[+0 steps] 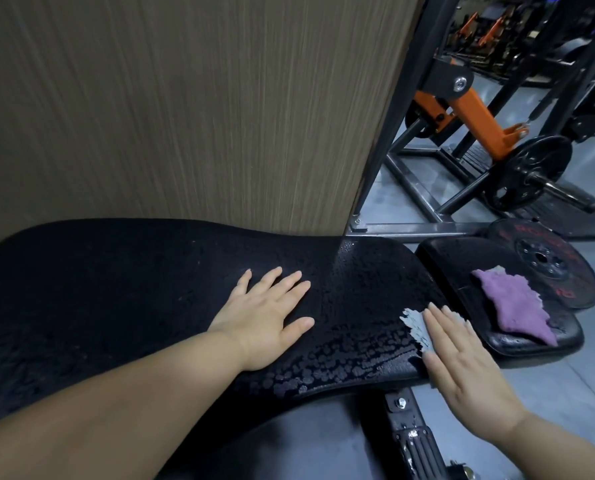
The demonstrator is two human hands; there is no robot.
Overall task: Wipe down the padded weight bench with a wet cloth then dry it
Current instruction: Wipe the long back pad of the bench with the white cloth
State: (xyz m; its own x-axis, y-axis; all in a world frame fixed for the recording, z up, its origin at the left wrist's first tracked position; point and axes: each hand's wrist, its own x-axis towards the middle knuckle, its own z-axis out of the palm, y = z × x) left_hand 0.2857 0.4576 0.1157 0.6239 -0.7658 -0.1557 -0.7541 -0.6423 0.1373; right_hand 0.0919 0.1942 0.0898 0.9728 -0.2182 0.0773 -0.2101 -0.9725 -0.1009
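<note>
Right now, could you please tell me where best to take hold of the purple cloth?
The purple cloth lies loosely spread on the small seat pad, no edge standing up, so pinch its rumpled middle from above; the right hand is nearest.

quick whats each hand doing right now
Left hand: open, flat on the bench pad.
Right hand: open, flat, pressing the grey cloth.
</note>
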